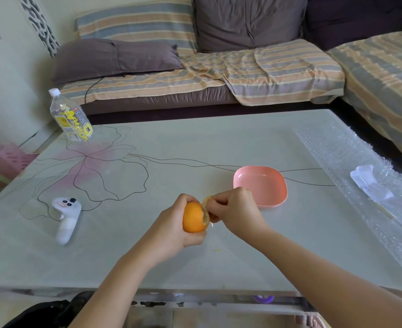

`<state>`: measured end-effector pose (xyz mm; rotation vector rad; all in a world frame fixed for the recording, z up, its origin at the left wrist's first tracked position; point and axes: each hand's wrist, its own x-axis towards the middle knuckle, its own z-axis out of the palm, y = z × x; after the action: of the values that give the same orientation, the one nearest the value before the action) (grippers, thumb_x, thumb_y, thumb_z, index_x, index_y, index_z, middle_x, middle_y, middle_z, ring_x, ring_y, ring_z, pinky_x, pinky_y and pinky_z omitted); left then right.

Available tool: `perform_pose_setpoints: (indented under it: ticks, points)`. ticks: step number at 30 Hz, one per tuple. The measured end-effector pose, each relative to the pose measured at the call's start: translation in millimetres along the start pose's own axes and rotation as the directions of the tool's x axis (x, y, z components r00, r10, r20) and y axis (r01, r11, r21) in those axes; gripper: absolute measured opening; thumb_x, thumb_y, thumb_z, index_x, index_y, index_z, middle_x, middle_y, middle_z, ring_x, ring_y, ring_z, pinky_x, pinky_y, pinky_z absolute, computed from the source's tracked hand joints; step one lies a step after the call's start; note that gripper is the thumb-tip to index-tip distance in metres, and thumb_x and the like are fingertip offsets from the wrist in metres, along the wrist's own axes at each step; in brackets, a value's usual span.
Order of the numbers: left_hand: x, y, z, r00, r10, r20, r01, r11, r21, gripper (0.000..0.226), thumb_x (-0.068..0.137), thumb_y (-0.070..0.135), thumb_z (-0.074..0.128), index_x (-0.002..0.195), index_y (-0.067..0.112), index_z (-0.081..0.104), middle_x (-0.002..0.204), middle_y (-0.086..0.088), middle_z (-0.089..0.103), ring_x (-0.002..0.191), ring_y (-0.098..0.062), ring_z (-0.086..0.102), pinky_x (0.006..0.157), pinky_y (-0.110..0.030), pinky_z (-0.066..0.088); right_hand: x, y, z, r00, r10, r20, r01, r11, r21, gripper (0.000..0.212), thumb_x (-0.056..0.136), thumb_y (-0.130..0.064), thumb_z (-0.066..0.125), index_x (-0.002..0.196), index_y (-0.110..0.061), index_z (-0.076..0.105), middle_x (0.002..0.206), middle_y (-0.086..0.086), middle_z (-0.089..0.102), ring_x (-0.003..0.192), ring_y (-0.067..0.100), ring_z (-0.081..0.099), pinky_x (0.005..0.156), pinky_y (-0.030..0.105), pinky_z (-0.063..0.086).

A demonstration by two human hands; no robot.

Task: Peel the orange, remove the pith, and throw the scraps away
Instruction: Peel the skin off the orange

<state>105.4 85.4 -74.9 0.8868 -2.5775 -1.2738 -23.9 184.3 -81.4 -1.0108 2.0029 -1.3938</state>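
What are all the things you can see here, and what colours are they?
orange: one, orange, in the left hand above the table
peel strip: one, orange, lifted at the orange's top
dish: one, pink, on the table right of the hands
bottle: one, clear with yellow label, table's far left corner
controller: one, white, table's left side
bubble wrap: one sheet, clear, table's right edge
table: one, pale, flower drawing
sofa: one, striped cover, behind the table
left hand: holds the orange
right hand: pinches the peel strip
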Motion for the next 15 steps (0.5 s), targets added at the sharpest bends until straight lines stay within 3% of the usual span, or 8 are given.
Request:
perform_pose_setpoints:
  ticks: [2, 4, 7, 10, 12, 15]
  points:
    - [-1.3, 0.1, -4.0, 1.000, 0.019, -0.019, -0.019, 1.000, -0.016, 0.052, 0.069, 0.017, 0.079, 0.100, 0.039, 0.044, 0.097, 0.010, 0.056, 0.076, -0.012, 0.058, 0.057, -0.020, 0.048, 4.9, 2.1, 1.5, 0.996, 0.093, -0.014, -0.090, 0.983, 0.160, 0.025, 0.082, -0.002, 0.054, 0.062, 0.006, 0.065, 0.058, 0.009, 0.065, 0.051, 0.016, 0.059, 0.053, 0.022, 0.053]
    - [-2.1, -0.2, -8.2, 0.998, 0.038, -0.045, -0.041, 0.998, -0.054, 0.055, 0.067, 0.014, 0.081, 0.099, 0.040, 0.045, 0.099, 0.009, 0.057, 0.078, -0.012, 0.059, 0.060, -0.019, 0.048, 9.8, 4.4, 1.7, 0.988, 0.153, -0.005, -0.147, 0.957, 0.251, 0.021, 0.086, -0.001, 0.053, 0.074, 0.003, 0.069, 0.068, 0.013, 0.068, 0.056, 0.017, 0.064, 0.064, 0.026, 0.058]
    - [-2.6, -0.6, -11.3, 0.997, 0.050, -0.053, -0.054, 0.995, -0.085, 0.058, 0.064, 0.017, 0.085, 0.100, 0.038, 0.045, 0.100, 0.007, 0.058, 0.077, -0.009, 0.058, 0.061, -0.016, 0.047, 12.2, 10.7, 2.1, 0.994, 0.101, 0.028, -0.101, 0.995, -0.001, 0.017, 0.087, -0.012, 0.059, 0.080, -0.011, 0.074, 0.068, 0.007, 0.069, 0.050, 0.007, 0.061, 0.057, 0.014, 0.051]
    - [-1.4, -2.5, -10.2, 0.999, 0.017, -0.043, -0.023, 0.990, -0.140, 0.059, 0.062, 0.018, 0.087, 0.100, 0.035, 0.046, 0.100, 0.006, 0.055, 0.077, -0.011, 0.058, 0.062, -0.018, 0.051, 10.7, 14.6, 5.4, 1.000, -0.016, 0.018, 0.020, 0.967, -0.253, 0.007, 0.081, -0.017, 0.067, 0.082, -0.017, 0.074, 0.069, -0.007, 0.063, 0.052, 0.003, 0.056, 0.055, 0.017, 0.045]
    - [-0.4, -3.2, -9.2, 0.999, -0.020, -0.035, 0.013, 0.981, -0.192, 0.059, 0.062, 0.016, 0.087, 0.101, 0.033, 0.046, 0.104, 0.004, 0.052, 0.081, -0.013, 0.060, 0.062, -0.023, 0.055, 10.5, 14.7, 6.3, 0.999, -0.044, -0.008, 0.040, 0.959, -0.280, 0.005, 0.076, -0.013, 0.070, 0.079, -0.017, 0.072, 0.070, -0.012, 0.060, 0.056, 0.001, 0.054, 0.057, 0.017, 0.044]
    - [1.5, -5.0, -8.3, 0.999, -0.030, -0.044, 0.023, 0.988, -0.154, 0.060, 0.063, 0.021, 0.087, 0.103, 0.034, 0.044, 0.104, 0.008, 0.053, 0.081, -0.008, 0.058, 0.065, -0.016, 0.049, 12.9, 14.7, 3.6, 1.000, -0.020, -0.015, 0.016, 0.970, -0.241, 0.009, 0.076, -0.007, 0.068, 0.078, -0.014, 0.072, 0.063, -0.013, 0.061, 0.057, 0.001, 0.056, 0.058, 0.016, 0.046]
